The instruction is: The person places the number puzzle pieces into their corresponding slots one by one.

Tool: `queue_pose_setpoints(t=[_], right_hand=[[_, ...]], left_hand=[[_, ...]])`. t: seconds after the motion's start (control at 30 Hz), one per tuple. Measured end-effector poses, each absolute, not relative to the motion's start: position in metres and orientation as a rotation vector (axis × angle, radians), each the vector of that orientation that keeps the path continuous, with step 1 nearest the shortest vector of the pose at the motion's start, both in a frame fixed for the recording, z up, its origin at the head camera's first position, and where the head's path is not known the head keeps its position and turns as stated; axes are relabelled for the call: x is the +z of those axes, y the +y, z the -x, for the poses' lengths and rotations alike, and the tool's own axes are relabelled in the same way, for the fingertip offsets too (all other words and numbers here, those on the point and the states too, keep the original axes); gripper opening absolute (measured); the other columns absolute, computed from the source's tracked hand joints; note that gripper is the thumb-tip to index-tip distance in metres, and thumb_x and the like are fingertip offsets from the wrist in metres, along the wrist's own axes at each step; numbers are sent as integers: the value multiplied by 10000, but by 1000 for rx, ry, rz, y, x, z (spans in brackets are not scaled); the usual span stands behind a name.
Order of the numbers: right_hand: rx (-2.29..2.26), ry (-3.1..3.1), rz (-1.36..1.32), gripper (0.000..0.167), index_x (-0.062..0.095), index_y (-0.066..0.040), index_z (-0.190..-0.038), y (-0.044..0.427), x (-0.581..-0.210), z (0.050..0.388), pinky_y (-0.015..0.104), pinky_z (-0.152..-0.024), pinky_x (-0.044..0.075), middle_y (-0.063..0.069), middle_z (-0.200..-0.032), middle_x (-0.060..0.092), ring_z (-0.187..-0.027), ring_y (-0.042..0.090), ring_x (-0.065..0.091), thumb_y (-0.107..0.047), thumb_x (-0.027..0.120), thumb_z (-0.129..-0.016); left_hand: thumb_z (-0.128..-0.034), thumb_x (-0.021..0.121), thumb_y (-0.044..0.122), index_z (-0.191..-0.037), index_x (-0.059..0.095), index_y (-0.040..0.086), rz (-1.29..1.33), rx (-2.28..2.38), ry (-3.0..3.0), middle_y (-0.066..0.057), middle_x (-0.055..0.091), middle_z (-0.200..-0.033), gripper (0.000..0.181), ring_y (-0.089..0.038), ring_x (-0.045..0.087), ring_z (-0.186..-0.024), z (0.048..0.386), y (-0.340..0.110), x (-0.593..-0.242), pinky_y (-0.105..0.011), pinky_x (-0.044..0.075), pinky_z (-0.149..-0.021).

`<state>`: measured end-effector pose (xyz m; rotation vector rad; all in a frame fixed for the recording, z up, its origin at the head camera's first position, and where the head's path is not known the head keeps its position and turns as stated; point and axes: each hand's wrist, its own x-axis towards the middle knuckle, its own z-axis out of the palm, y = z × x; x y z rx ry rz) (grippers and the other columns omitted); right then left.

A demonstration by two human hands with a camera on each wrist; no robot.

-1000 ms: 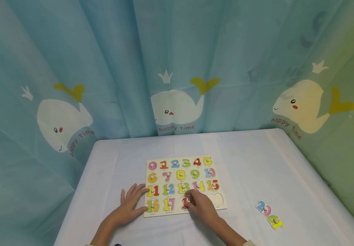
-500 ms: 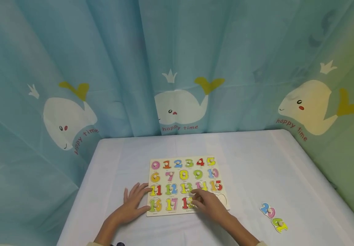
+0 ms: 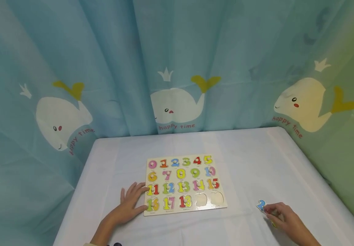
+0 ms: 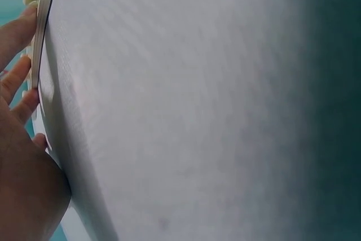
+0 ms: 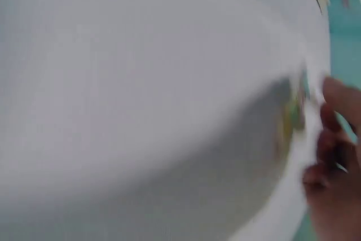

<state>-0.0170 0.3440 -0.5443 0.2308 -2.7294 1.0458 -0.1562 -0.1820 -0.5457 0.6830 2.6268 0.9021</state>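
Observation:
A wooden number puzzle board [image 3: 192, 211] lies on the white table, filled with coloured knobbed number pieces except for two bare recesses at the right of its bottom row. My left hand [image 3: 130, 206] rests at the board's left edge, fingers spread over the rim; the left wrist view shows its fingertips [image 4: 28, 97] on that edge. Off to the right, my right hand [image 3: 284, 218] is over two loose number pieces, partly hiding them. The blue 2 of the 20 piece [image 3: 260, 205] shows. In the blurred right wrist view, bent fingers stand slightly apart from the green-yellow 19 piece [image 5: 293, 114].
The white-covered table [image 3: 241, 153] reaches back to a blue curtain [image 3: 177, 51] printed with whales. A small dark round object [image 3: 117, 244] shows at the bottom edge near the left forearm.
My right hand has left the 18 piece, which sits in its recess on the board, and moved right to the loose pieces. The left hand stays on the board's edge.

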Motion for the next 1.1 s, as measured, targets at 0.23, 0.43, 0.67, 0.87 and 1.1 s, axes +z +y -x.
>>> queue_pose_setpoints(t=[0.23, 0.43, 0.67, 0.87, 1.1], right_hand=[[1200, -2764, -362, 252, 626, -74, -935, 372, -551, -3, 123, -594, 402, -116, -917, 573, -731, 10, 508, 111, 670, -769], [1260, -2886, 86, 175, 634, -32, -981, 331, -546, -1, 193, -568, 437, -105, -823, 589, -682, 2, 503, -79, 702, -827], [1293, -2825, 235, 214, 663, -91, -971, 232, -544, 52, 210, -603, 442, -67, -771, 533, -681, 44, 472, -77, 754, -778], [1064, -2851, 34, 278, 630, -60, -1023, 172, -548, 87, 228, -557, 406, -80, -751, 485, -643, 54, 432, -71, 749, -772], [929, -2882, 36, 268, 623, -68, -1019, 143, -549, 101, 232, -531, 400, -87, -725, 516, -621, 48, 445, -130, 744, -788]], left_hand=[[-861, 634, 405, -1344, 465, 165, -684, 920, 2644, -102, 309, -1473, 564, -403, 105, -1372, 155, -181, -548, -676, -121, -989], [-865, 620, 434, -1357, 446, 190, -653, 887, 2607, -82, 276, -1494, 576, -380, 69, -1387, 157, -177, -546, -654, -141, -1001], [-861, 628, 412, -1350, 452, 187, -649, 886, 2637, -90, 285, -1488, 566, -383, 83, -1383, 157, -180, -548, -664, -132, -997], [-867, 623, 424, -1354, 453, 178, -665, 918, 2617, -85, 289, -1487, 571, -391, 80, -1384, 156, -179, -551, -660, -143, -995], [-865, 619, 433, -1350, 451, 191, -655, 881, 2644, -81, 284, -1485, 567, -392, 74, -1384, 156, -180, -547, -666, -132, -996]])
